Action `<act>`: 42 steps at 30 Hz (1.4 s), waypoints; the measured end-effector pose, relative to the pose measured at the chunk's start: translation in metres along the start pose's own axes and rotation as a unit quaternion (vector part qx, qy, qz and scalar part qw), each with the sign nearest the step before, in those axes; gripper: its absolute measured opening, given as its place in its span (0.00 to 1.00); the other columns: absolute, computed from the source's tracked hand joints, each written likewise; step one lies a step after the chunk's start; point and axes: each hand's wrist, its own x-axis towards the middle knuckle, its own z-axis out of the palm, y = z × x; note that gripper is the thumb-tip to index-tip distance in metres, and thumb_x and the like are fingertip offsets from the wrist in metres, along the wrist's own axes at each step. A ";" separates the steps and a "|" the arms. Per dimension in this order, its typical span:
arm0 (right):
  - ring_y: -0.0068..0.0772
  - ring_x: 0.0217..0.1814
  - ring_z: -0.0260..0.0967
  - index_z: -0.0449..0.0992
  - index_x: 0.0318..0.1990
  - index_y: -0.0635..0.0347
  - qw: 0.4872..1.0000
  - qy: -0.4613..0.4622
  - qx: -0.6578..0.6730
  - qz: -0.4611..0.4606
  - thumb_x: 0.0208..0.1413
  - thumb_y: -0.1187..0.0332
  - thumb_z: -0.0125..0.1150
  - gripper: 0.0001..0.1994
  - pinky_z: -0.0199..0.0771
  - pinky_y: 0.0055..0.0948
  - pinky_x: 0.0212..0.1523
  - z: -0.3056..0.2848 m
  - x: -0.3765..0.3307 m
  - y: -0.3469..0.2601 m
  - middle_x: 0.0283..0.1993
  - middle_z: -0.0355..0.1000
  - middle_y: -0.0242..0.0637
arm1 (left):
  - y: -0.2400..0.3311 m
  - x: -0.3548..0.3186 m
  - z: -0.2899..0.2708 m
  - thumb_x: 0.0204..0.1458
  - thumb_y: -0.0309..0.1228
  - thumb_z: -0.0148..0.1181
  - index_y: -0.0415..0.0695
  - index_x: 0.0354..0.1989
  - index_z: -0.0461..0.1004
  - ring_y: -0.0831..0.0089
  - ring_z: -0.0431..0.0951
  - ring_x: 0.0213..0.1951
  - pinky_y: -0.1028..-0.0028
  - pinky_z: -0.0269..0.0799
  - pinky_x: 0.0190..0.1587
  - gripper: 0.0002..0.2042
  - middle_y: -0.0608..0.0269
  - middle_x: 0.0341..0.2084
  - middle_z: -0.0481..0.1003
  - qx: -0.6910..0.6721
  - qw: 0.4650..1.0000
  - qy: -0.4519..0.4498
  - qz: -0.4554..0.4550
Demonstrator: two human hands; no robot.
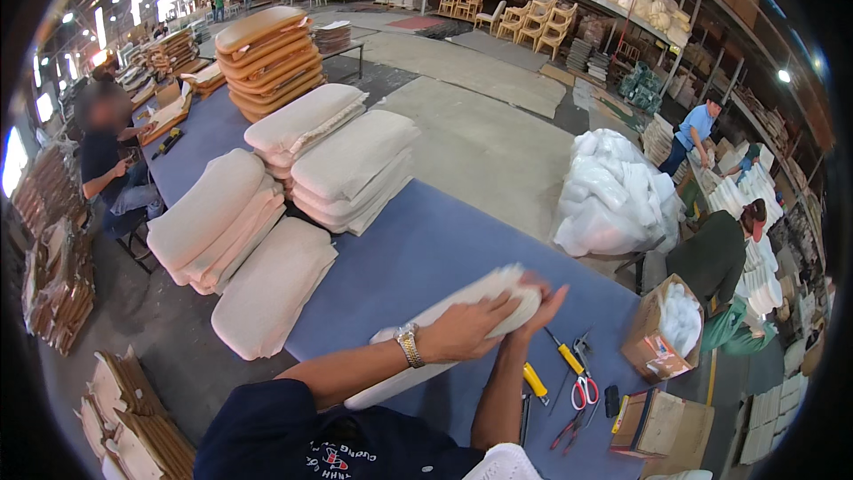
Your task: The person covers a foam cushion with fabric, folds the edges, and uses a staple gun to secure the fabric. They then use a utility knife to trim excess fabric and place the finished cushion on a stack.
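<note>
In front of me a cream fabric-covered pad point(444, 307), long with rounded ends, lies at a slant with its near end by my body. My left hand point(480, 324), with a metal watch above it, presses on the pad's face near the far end. My right hand point(538, 311) cups that end from the right, its fingertips smeared by motion. The pad sits gripped between the two hands. On the blue table point(400, 249), several matching cream pads point(346, 160) are stacked to the left; one stack point(275, 284) is nearest me.
Right of my hands lie a yellow-handled screwdriver point(569, 357), red-and-white scissors point(584, 391), a yellow cutter point(535, 380) and red-handled pliers point(566, 431). A carton of white stuffing point(680, 320) stands at the right edge. Brown cushions point(271, 62) are piled farther back. Other people work nearby.
</note>
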 end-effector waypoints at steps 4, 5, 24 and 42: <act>0.46 0.50 0.74 0.79 0.28 0.65 0.951 -0.152 -0.097 -0.250 0.76 0.46 0.22 0.40 0.67 0.47 0.65 0.135 0.018 -0.050 0.42 0.79 0.49 | 0.045 -0.011 -0.061 0.55 0.33 0.63 0.46 0.76 0.54 0.40 0.71 0.64 0.54 0.79 0.54 0.39 0.40 0.72 0.59 0.013 0.986 0.165 0.035; 0.47 0.52 0.74 0.79 0.31 0.65 0.946 -0.163 -0.093 -0.263 0.76 0.47 0.23 0.38 0.67 0.47 0.66 0.149 0.019 -0.054 0.44 0.79 0.51 | 0.048 -0.013 -0.065 0.58 0.35 0.61 0.45 0.76 0.53 0.42 0.69 0.66 0.57 0.75 0.58 0.38 0.40 0.73 0.58 -0.007 0.984 0.175 0.034; 0.36 0.75 0.59 0.58 0.77 0.52 0.968 -0.117 -0.197 0.100 0.76 0.44 0.32 0.32 0.56 0.33 0.75 0.138 -0.003 0.027 0.77 0.58 0.39 | -0.017 0.025 -0.045 0.74 0.51 0.29 0.42 0.79 0.43 0.63 0.41 0.79 0.66 0.38 0.78 0.33 0.55 0.79 0.43 -0.416 0.874 0.231 -0.102; 0.46 0.87 0.32 0.43 0.81 0.52 0.885 -0.243 -0.375 -0.129 0.74 0.59 0.34 0.30 0.27 0.47 0.82 0.129 -0.084 0.089 0.85 0.39 0.41 | -0.057 -0.007 -0.115 0.59 0.36 0.61 0.34 0.77 0.47 0.57 0.60 0.72 0.64 0.53 0.74 0.41 0.41 0.73 0.57 -0.082 0.978 0.135 -0.133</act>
